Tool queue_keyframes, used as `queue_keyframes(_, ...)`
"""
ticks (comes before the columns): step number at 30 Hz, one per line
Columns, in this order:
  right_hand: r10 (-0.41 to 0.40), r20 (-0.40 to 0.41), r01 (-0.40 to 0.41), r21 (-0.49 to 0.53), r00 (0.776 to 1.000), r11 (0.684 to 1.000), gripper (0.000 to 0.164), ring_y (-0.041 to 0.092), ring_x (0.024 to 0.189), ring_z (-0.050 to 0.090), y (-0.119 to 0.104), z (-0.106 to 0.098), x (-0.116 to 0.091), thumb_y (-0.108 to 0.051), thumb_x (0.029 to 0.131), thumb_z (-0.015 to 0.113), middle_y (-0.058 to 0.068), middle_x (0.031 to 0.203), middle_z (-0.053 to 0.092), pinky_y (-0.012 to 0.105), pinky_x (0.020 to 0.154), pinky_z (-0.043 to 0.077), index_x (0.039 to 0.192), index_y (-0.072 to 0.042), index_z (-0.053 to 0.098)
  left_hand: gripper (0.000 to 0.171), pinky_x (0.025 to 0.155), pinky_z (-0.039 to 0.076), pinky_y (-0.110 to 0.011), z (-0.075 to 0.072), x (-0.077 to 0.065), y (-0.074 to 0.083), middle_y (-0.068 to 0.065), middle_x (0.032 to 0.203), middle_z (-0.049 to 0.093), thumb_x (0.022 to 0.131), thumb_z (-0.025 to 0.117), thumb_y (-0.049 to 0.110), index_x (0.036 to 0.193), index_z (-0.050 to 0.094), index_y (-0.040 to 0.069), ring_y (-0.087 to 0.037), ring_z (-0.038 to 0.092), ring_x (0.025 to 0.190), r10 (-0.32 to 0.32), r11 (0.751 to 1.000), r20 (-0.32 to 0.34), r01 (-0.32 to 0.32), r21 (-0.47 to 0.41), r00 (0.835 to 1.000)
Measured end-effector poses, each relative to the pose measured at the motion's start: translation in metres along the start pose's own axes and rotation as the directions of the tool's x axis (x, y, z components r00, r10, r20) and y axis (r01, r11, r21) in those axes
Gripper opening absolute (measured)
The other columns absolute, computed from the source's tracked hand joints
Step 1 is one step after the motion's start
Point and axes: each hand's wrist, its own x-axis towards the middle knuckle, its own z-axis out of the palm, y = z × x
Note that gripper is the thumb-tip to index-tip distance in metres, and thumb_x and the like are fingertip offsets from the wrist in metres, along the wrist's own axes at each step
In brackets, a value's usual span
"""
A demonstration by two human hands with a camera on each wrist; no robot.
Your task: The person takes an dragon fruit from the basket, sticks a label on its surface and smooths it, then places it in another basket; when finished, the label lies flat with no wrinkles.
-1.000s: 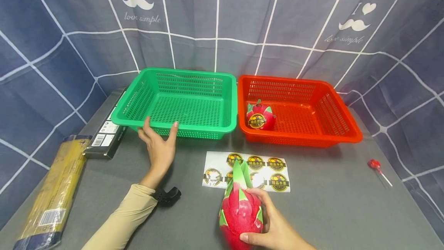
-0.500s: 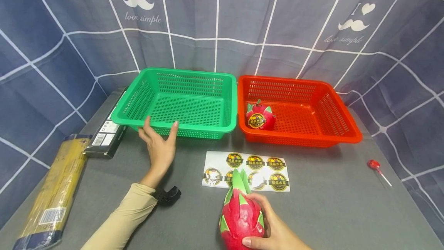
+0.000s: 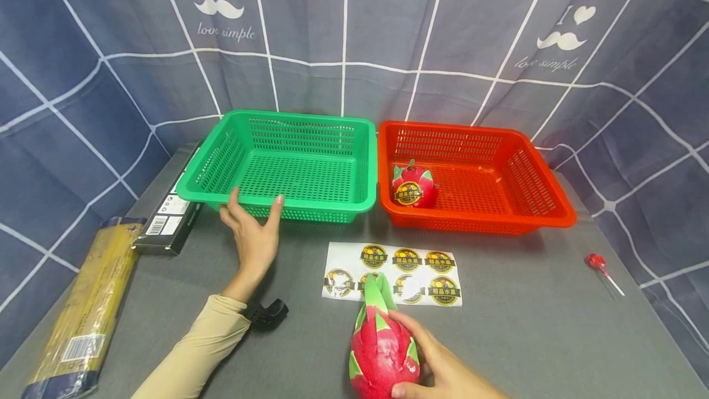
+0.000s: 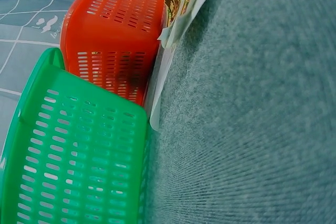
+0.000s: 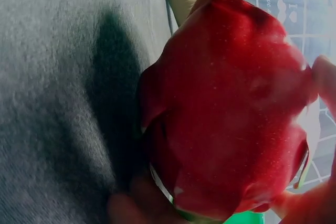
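My right hand (image 3: 437, 365) grips a red dragon fruit (image 3: 382, 350) with green leaf tips, near the front edge of the head view. The right wrist view shows that dragon fruit (image 5: 226, 98) close up, with fingers round its sides. My left hand (image 3: 256, 242) rests at the front rim of a green plastic basket (image 3: 362, 205), fingers and thumb spread and relaxed. In the left wrist view the green basket (image 4: 84, 145) appears, but the hand does not. Just beyond the dragon fruit lies a white sheet of round stickers (image 3: 407, 258), partly covered by its leaves.
A red basket (image 3: 532, 217) beside the green one holds another dragon fruit (image 3: 412, 180) bearing a round sticker. On the left lie a black box (image 3: 168, 217) and a long yellow packet (image 3: 91, 300). A red lollipop (image 3: 596, 260) lies right. A checked curtain (image 3: 310, 17) hangs behind.
The dragon fruit has come slightly nearer in my right hand and its leaf tips sit lower, tilted a little left. My left hand has stayed at the green basket.
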Motion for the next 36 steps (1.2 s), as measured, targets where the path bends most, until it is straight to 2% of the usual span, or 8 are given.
queue_keyframes(4,0.017,-0.071,-0.027,-0.140,0.997,0.990,0.080,0.028,0.114,0.040,-0.001,0.000,-0.003,-0.031,0.080,0.066,0.009,0.131,0.030,0.021,0.074,0.050,0.142,-0.036,0.014,0.086,0.102,0.024,-0.059,0.000,-0.001,0.000,-0.020,0.147,-0.011,0.079,0.056,0.057,0.142,0.007,0.024,-0.040,0.009,0.137,0.000,1.000,0.006,0.000,-0.008,1.000)
queue_keyframes(9,0.011,-0.104,-0.031,-0.199,0.994,0.980,0.081,0.027,0.114,0.041,0.000,0.000,-0.003,-0.033,0.082,0.063,0.007,0.133,0.029,0.021,0.076,0.049,0.143,-0.036,0.012,0.085,0.101,0.025,-0.060,0.000,-0.001,0.000,-0.018,0.147,-0.014,0.080,0.055,0.057,0.142,0.005,0.027,-0.037,0.005,0.138,-0.005,0.999,0.016,0.005,-0.031,1.000)
queue_keyframes(14,0.017,-0.129,-0.043,-0.201,0.991,0.979,0.078,0.029,0.113,0.041,0.001,0.001,-0.002,-0.035,0.083,0.062,0.010,0.133,0.030,0.022,0.074,0.049,0.143,-0.036,0.013,0.084,0.103,0.023,-0.059,0.000,-0.002,-0.001,-0.018,0.147,-0.015,0.081,0.054,0.056,0.142,0.004,0.029,-0.035,0.002,0.138,0.003,0.999,0.019,-0.003,-0.035,1.000)
queue_keyframes(20,0.043,-0.154,-0.065,-0.143,0.987,0.988,0.075,0.031,0.113,0.038,0.004,0.004,0.000,-0.035,0.083,0.060,0.013,0.131,0.031,0.022,0.070,0.050,0.143,-0.034,0.015,0.085,0.105,0.021,-0.058,0.000,-0.001,-0.001,-0.018,0.147,-0.013,0.082,0.055,0.054,0.143,0.005,0.024,-0.034,0.001,0.139,0.013,0.999,0.010,-0.012,-0.030,1.000)
queue_keyframes(27,0.029,-0.212,-0.066,-0.167,0.977,0.984,0.072,0.029,0.112,0.039,0.004,0.008,0.002,-0.033,0.083,0.060,0.011,0.130,0.033,0.022,0.071,0.049,0.143,-0.033,0.018,0.084,0.105,0.021,-0.058,-0.001,-0.002,0.001,-0.019,0.147,-0.012,0.082,0.055,0.054,0.143,0.004,0.027,-0.034,0.002,0.139,0.008,0.999,0.017,-0.008,-0.032,1.000)
queue_keyframes(31,0.033,-0.227,-0.071,-0.159,0.973,0.985,0.070,0.030,0.113,0.038,0.003,0.010,0.002,-0.034,0.084,0.059,0.012,0.131,0.032,0.022,0.069,0.050,0.142,-0.035,0.019,0.081,0.106,0.020,-0.054,-0.001,-0.005,0.004,-0.020,0.143,-0.002,0.084,0.056,0.047,0.143,0.007,0.020,-0.034,0.008,0.136,0.038,0.999,-0.010,-0.039,-0.022,0.999)
queue_keyframes(34,0.013,-0.232,-0.049,-0.151,0.973,0.987,0.071,0.030,0.113,0.039,0.004,0.012,0.002,-0.031,0.084,0.059,0.012,0.131,0.032,0.022,0.069,0.050,0.143,-0.033,0.019,0.076,0.105,0.021,-0.048,0.002,-0.011,0.006,-0.022,0.133,0.012,0.085,0.059,0.037,0.140,0.015,0.011,-0.034,0.018,0.129,0.101,0.995,-0.059,-0.102,-0.015,0.993)
queue_keyframes(36,-0.009,-0.230,-0.027,-0.153,0.973,0.988,0.072,0.028,0.111,0.041,0.006,0.012,0.002,-0.029,0.084,0.059,0.012,0.131,0.032,0.022,0.069,0.050,0.143,-0.030,0.019,0.071,0.100,0.024,-0.043,0.006,-0.016,0.007,-0.023,0.126,0.019,0.084,0.062,0.030,0.136,0.020,0.006,-0.033,0.026,0.119,0.146,0.989,-0.083,-0.148,-0.021,0.986)
